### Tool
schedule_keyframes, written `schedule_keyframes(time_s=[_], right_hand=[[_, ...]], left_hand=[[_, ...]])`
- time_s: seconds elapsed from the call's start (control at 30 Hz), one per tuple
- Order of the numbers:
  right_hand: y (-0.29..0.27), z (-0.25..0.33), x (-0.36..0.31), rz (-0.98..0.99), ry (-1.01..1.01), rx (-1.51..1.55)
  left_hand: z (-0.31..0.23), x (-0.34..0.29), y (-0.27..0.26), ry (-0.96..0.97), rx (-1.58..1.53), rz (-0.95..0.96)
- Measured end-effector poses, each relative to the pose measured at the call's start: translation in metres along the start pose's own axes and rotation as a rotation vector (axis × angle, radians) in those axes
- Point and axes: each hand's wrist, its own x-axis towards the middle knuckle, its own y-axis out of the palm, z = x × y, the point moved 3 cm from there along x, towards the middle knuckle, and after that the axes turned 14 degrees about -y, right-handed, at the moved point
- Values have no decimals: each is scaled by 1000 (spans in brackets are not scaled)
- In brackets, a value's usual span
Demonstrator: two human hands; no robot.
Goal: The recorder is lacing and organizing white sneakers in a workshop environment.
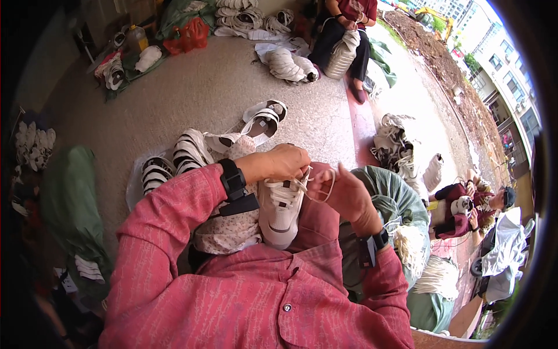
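Seemingly pinching lace (pixel 333 181) over the shoe (pixel 281 210) with closed-up left hand (pixel 288 161); hooking it loosely on half-spread right hand (pixel 350 198); ideally drawing evenly, avoiding twists, steadying the shoe.

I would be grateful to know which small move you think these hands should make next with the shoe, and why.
I would probably have the right hand gently draw the lace outward from the white shoe, since a slack loop curves beside that hand, while the left hand is at the shoe's ankle end, well placed to steady it.
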Motion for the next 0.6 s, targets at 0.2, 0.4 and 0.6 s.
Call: schedule_keyframes(time_s=[0.2,0.4,0.6], right_hand=[[11,11,-14,-230,-28,-41],[15,-2,-17,-285,-17,-167],[5,7,-15,-286,-176,-1017]], left_hand=[[11,4,-36,-23,489,-43],[87,-10,-94,-280,513,1],[133,-27,-98,-373,476,102]])
